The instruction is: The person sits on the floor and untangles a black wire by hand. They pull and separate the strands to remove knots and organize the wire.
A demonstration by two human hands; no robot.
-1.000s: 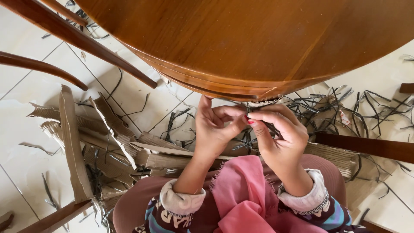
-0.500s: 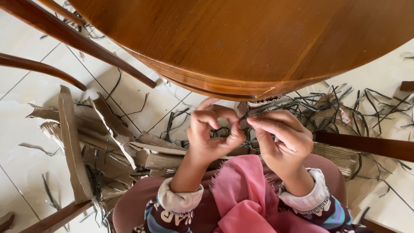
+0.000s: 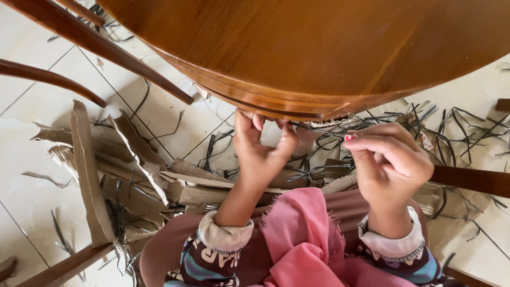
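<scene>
**Hands at the rim of the round worktop, scraps all over the tiles**

From my remote seat I look straight down over a round, glossy brown wooden worktop (image 3: 329, 48) that fills the upper part of the view. Its curved rim hangs just above both hands. Below it lies a pale tiled floor (image 3: 32, 175) with thin grout lines.

My left hand (image 3: 260, 146) is raised just under the rim, fingers curled, its grip pinching the end of a thin dark strip (image 3: 305, 126) between thumb and fingertips. My right hand (image 3: 390, 162) sits beside it, apart from it, fingers pressed together in a loose fist; whether it holds anything I cannot tell. The strip runs from the left hand's fingertips rightward, close under the worktop edge, towards the right hand.

Torn brown corrugated cardboard pieces (image 3: 127, 180) are heaped on the floor to the left of my lap. A tangle of thin dark strands (image 3: 457, 127) is scattered on the tiles to the right. Dark wooden chair legs (image 3: 90, 40) slant across the upper left. A pink fringed cloth (image 3: 303, 239) lies over my lap between patterned sleeves with pale cuffs.
</scene>
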